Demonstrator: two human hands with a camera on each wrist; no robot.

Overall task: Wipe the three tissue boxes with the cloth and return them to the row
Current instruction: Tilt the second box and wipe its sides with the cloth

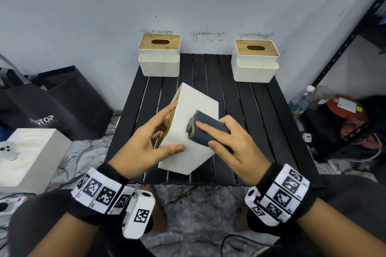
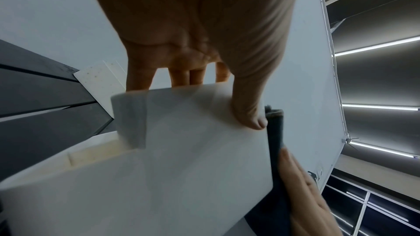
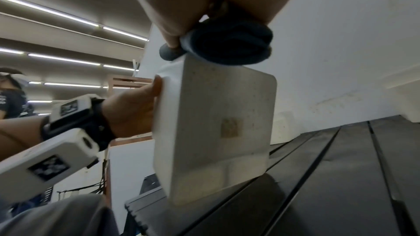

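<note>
A white tissue box point(image 1: 188, 146) is tipped on its side over the black slatted table point(image 1: 261, 131), its wooden lid facing left. My left hand point(image 1: 146, 142) grips it, thumb on the white face and fingers on the lid side; the left wrist view shows the thumb on the box point(image 2: 181, 159). My right hand point(image 1: 227, 142) presses a folded dark blue cloth point(image 1: 205, 129) onto the upper white face, fingers fairly straight on top. In the right wrist view the cloth point(image 3: 229, 46) sits bunched on the box point(image 3: 216, 123). Two more tissue boxes stand at the back, left point(image 1: 159, 55) and right point(image 1: 255, 60).
A black bag point(image 1: 56, 102) and a white carton point(image 1: 31, 156) lie on the floor to the left. A black shelf rack point(image 1: 342, 48) with a bottle point(image 1: 300, 100) and clutter stands to the right. A gap separates the two boxes at the back.
</note>
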